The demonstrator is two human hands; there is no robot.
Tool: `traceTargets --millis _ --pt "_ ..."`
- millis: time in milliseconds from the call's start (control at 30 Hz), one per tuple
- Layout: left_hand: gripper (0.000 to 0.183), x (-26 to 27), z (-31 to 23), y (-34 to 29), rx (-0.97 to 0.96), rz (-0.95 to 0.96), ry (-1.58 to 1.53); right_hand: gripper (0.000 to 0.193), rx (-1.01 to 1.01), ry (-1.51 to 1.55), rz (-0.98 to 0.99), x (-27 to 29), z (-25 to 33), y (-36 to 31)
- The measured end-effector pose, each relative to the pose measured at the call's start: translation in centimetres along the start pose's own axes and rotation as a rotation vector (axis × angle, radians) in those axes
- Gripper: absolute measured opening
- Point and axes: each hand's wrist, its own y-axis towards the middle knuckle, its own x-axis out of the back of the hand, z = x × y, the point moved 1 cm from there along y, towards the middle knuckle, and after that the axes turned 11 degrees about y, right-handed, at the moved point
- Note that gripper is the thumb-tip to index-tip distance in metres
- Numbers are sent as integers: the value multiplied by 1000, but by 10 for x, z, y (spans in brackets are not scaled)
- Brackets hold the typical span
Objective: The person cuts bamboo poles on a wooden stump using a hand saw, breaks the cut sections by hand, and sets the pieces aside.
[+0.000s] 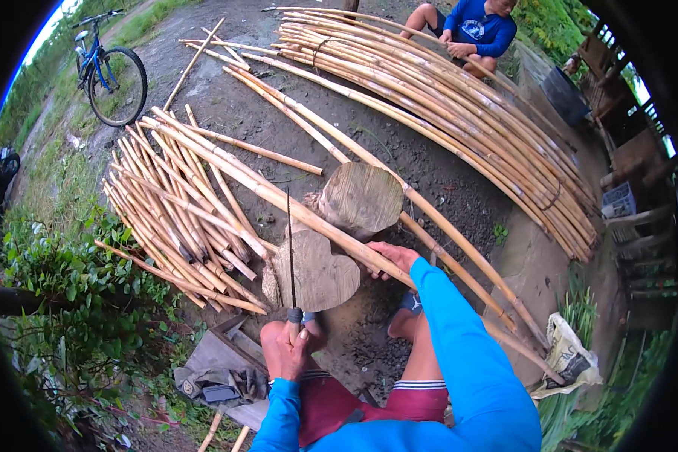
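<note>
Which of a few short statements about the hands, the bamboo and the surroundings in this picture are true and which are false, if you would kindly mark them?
1. The left hand holds a long-bladed tool. True.
2. The right hand holds that tool too. False: the right hand holds a bamboo pole.
3. The heart-shaped wooden block is nearer the person than the rounder block. True.
4. The bicycle lies flat. False: the blue bicycle stands upright.
5. Another person, beyond the long bundled poles, wears a blue top. True.
</note>
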Motion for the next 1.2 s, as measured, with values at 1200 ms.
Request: traceTargets --millis 1200 --pt "20 15 2 0 44 -76 -249 57 338 -541 -130 -99 122 -148"
